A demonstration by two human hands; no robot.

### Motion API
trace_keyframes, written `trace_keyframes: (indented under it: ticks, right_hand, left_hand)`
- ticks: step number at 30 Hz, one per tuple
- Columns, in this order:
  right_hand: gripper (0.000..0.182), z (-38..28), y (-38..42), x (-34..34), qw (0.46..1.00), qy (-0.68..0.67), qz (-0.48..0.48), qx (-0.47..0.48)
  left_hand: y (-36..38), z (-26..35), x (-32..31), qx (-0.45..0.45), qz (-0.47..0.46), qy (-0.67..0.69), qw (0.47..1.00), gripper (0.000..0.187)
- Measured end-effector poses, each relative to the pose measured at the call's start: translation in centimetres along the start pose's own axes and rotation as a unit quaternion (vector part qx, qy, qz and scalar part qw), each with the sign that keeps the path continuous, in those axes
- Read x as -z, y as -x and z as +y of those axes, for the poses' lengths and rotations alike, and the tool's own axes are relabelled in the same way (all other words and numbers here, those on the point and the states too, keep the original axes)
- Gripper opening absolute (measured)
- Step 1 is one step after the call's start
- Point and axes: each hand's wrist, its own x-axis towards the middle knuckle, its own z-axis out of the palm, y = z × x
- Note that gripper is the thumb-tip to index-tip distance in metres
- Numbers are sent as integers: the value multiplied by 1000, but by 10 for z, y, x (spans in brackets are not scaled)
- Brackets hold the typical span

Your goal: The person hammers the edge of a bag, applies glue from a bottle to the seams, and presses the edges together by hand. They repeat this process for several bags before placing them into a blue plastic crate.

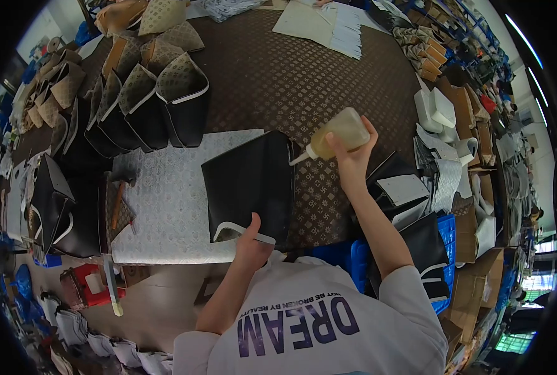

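My right hand (352, 150) is wrapped round a translucent squeeze bottle (346, 132) holding yellowish liquid. The bottle is tilted, its thin nozzle at the upper right edge of a black bag piece (250, 181). With my left hand (253, 249) I grip the lower edge of that piece by its white curved strip, thumb on top. The black piece lies partly over a pale patterned sheet (160, 194) and partly over the brown patterned table (322, 206).
Black bags with patterned linings (185, 112) stand at the upper left. More black bags (53, 194) sit at the left. An orange-handled tool (118, 206) lies beside the sheet. At the right are black pieces (403, 190), a blue crate (446, 234) and white containers (435, 109).
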Motion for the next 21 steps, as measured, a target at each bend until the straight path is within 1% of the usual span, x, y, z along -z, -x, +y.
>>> trace_keyframes:
  ticks: [4,7,8,9,11,12,13,14,16,17,19,20,21]
  right_hand:
    - [84,-19,34,12,1000,-12,-19,-19]
    - [84,-31,59,20,998,-33,-27,-40]
    - [84,-36,67,23,997,-44,-28,-49]
    - [84,-40,76,25,997,-48,-28,-56]
    - [85,-47,92,27,996,-56,-28,-67]
    - [86,-47,99,30,995,-59,-37,-72]
    - [86,-47,105,32,994,-62,-46,-77]
    - [87,-47,110,34,993,-65,-54,-82]
    - [83,-49,113,39,990,-48,-90,-100]
    - [81,-50,113,41,987,-40,-108,-108]
    - [73,-49,101,51,964,-151,-75,-206]
    - [69,-51,94,51,943,-208,-59,-252]
    - [59,-58,88,53,935,-249,-46,-246]
  left_hand:
    - [-6,-1,-9,10,8,37,999,47]
    - [-10,-2,-16,-12,-18,29,999,46]
    - [-16,-5,-5,-60,-12,-94,994,45]
    - [-28,-10,14,-106,-5,-215,971,45]
    - [-28,-9,5,-111,-11,-210,971,45]
    - [-28,-9,-2,-68,-22,-84,994,44]
    - [-25,-7,-12,-25,-33,44,998,44]
    - [-26,-7,-11,-20,-44,47,998,44]
    - [-25,-3,-11,-11,-69,50,996,43]
    - [-23,3,-14,-24,-89,32,995,44]
    - [-14,21,-30,-55,-132,-5,990,46]
    - [-8,25,-53,-113,-99,5,989,49]
    - [-11,38,-43,-151,-167,-166,960,56]
